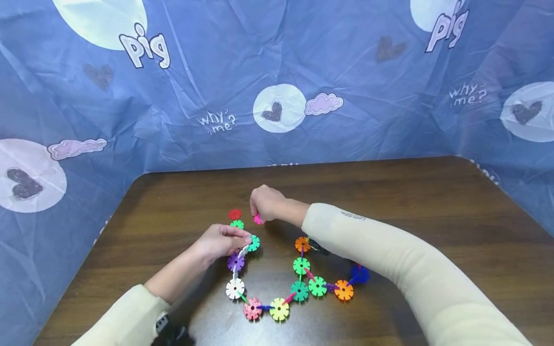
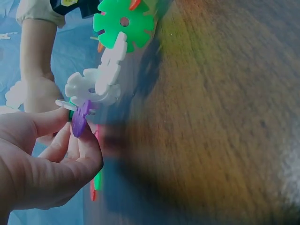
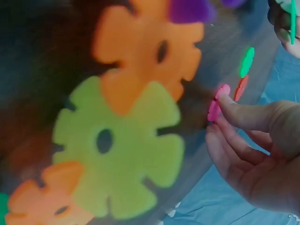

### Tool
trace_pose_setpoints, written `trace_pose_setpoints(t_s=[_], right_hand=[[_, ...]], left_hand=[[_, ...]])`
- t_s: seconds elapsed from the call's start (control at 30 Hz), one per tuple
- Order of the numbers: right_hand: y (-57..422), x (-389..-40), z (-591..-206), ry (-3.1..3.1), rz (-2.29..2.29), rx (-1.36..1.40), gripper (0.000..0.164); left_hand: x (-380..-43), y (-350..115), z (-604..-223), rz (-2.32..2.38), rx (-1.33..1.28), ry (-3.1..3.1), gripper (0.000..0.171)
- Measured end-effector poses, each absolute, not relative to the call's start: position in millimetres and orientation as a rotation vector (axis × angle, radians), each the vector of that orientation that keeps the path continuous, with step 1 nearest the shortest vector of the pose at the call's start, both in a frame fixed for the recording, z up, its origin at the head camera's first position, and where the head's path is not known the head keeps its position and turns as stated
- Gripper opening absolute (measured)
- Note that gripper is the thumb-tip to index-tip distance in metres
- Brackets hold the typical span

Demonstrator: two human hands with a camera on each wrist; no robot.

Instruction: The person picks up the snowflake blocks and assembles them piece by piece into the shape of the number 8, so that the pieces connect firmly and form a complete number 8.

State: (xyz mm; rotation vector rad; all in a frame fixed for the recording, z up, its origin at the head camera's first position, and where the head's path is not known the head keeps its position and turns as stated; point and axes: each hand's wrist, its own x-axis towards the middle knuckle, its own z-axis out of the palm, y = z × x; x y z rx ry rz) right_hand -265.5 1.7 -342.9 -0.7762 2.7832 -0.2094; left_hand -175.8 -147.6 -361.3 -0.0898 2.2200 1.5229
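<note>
My left hand (image 1: 221,241) pinches the end of a chain of notched plastic snowflake discs, by a teal disc (image 1: 254,243). Close to its fingertips in the left wrist view are a purple disc (image 2: 80,119) and a white disc (image 2: 110,65). The chain bends along the table through a white disc, a pink one and a yellow one (image 1: 279,309), then on to the right. Farther back, my right hand (image 1: 267,203) pinches a loose pink snowflake disc (image 3: 218,102) between thumb and fingers, low over the table.
A loose red disc (image 1: 235,214) and a green disc (image 1: 236,224) lie on the brown wooden table (image 1: 173,206), left of the right hand. The right sleeve (image 1: 368,235) passes above the chain's right part, hiding some of it. A blue printed cloth (image 1: 182,110) hangs behind the table.
</note>
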Motion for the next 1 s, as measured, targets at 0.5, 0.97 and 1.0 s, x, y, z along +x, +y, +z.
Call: trace_pose_setpoints(t_s=[0.5,0.97,1.0], right_hand=[[25.2,-254.0,-340.3,2.610,-0.427,-0.694,0.014],[52.8,-204.8,-338.5,2.608,-0.959,-0.807,0.010],[53.3,-202.8,-338.2,2.626,-0.970,-0.828,0.010]], left_hand=[[-176.2,-148.7,-364.7,1.540,-0.052,2.168,0.029],[-176.6,-147.4,-365.0,1.562,-0.031,2.173,0.031],[-176.9,-147.4,-364.8,1.567,-0.031,2.166,0.031]])
